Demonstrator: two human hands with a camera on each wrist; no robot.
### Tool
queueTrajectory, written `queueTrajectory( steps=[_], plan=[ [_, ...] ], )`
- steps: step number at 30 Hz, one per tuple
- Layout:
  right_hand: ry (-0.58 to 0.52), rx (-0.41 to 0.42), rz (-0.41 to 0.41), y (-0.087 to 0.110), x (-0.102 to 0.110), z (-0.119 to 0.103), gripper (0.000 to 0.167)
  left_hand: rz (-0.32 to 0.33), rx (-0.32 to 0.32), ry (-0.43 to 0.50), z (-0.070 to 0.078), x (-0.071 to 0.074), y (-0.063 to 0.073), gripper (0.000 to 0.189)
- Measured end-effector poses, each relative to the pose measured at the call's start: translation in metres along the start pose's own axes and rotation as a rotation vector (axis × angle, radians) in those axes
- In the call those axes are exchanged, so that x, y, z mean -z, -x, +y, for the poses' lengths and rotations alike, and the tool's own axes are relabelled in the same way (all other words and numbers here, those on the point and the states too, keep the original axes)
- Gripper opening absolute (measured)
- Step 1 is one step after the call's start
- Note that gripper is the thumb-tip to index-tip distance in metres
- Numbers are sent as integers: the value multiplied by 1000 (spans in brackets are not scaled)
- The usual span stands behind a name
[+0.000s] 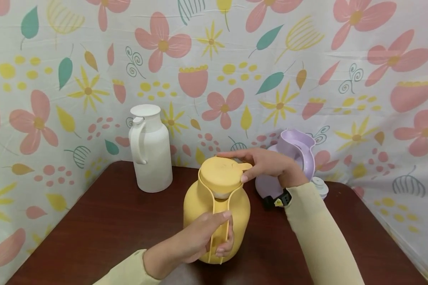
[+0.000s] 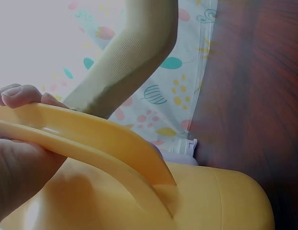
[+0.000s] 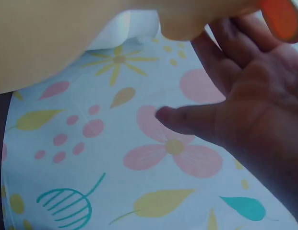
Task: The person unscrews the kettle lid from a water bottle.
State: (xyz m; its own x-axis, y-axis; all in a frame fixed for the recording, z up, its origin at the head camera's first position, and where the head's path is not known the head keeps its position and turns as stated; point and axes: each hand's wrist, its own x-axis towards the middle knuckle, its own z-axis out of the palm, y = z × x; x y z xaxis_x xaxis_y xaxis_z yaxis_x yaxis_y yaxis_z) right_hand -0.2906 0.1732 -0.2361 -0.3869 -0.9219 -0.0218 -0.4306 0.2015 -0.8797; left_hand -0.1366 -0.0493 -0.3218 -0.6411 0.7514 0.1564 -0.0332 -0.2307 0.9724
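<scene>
Above the left hand (image 1: 199, 233) gripping the handle (image 2: 110, 136), the lid (image 1: 219, 174) sits on the yellow vacuum jug (image 1: 240, 213), tightness unclear, the right hand (image 1: 267, 162) loosely spread at its edge.

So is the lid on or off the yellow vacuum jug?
On: the round lid sits atop the yellow vacuum jug, covering its mouth. Whether it is fastened, I cannot tell.

Bench (image 1: 103, 229): dark reddish-brown, wood-grained top, rounded far corners. Floral-print sheet (image 1: 214, 79), white ground, rises behind the bench and along its left and right sides; print of coral-pink flowers, yellow starbursts, teal leaves. Slight creasing and sheen, right of bench. Lighting bright; pale reflection on the bench's near part. Left-wrist view: sheet washed out.
</scene>
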Motion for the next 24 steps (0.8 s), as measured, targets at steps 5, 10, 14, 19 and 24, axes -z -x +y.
queueTrajectory(
  steps=[5,10,14,19,24],
  plan=[
    [-78,80,-135,-10,12,8,80,9,-6,-9,0,-1,-1,45],
    [-116,174,-223,-14,16,15,67,8,11,-10,-1,-1,-1,42],
    [-136,178,-235,-14,16,17,72,6,1,-6,-2,0,-1,43],
    [-55,153,-94,-7,15,12,93,10,-21,-18,-2,0,0,49],
    [106,-15,495,12,-24,-11,78,19,-11,-18,-2,0,0,46]
  ],
)
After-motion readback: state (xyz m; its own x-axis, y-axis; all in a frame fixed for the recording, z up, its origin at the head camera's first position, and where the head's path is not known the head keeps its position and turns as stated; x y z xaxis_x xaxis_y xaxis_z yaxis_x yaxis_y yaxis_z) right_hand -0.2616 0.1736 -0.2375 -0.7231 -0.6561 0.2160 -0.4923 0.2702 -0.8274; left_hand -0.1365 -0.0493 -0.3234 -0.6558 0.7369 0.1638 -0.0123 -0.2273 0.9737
